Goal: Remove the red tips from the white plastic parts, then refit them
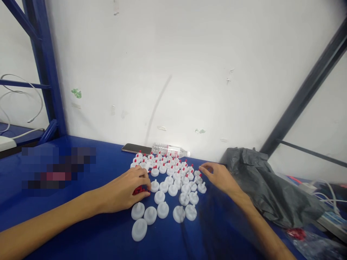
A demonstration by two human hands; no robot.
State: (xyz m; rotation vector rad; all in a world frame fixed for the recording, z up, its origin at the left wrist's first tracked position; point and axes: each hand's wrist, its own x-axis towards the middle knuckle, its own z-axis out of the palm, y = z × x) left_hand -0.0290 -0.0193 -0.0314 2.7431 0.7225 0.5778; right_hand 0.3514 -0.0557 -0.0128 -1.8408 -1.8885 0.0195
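Many white round nozzle caps (pixel 172 190) with upright spouts stand grouped on the blue table. Those at the back carry small red tips (pixel 179 161) on their spouts; the nearer ones are bare white. At the group's left edge, my left hand (pixel 128 187) curls around a small heap of red tips (pixel 139 190), its fingertips close to the white caps. On the right side, my right hand (pixel 218 175) has thumb and forefinger brought together beside the rearmost right caps. Whatever sits between those fingertips is too small to make out.
A clear plastic bottle (pixel 173 150) lies against the wall beside a dark phone (pixel 137 148). A dark grey plastic bag (pixel 255 180) is bunched at the right, near a clear bag (pixel 317 245) and cables (pixel 334 198). Blue frame posts (pixel 50 68) rise at the left.
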